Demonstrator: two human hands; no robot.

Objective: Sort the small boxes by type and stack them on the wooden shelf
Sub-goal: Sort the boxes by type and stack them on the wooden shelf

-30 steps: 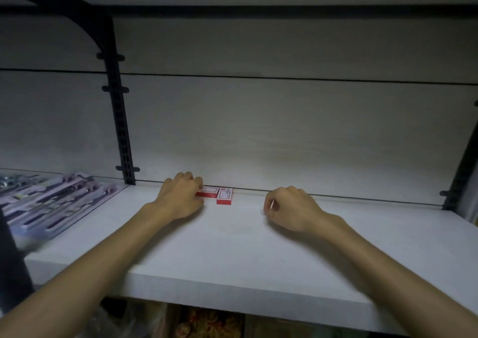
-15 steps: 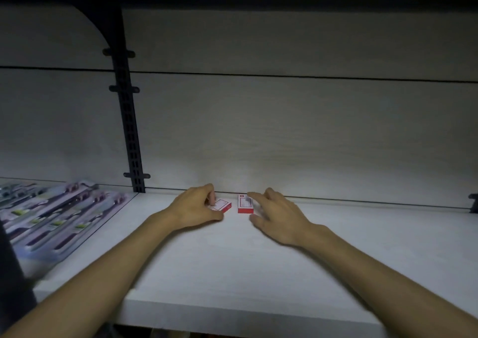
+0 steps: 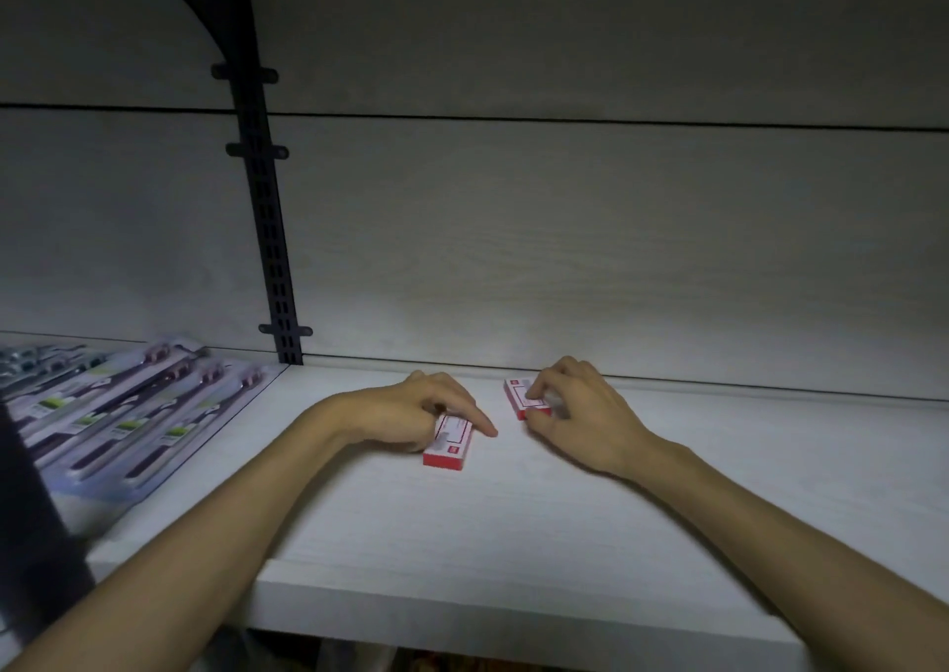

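Red-and-white boxes [image 3: 448, 447], labels unreadable

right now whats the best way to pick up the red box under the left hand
The red and white box lies flat on the white shelf, its long axis running front to back. Probably best pinched across its two long side edges, coming from above. The left hand already holds it so, index finger along its right edge. The near short end is free, so sliding it forward first could also work.
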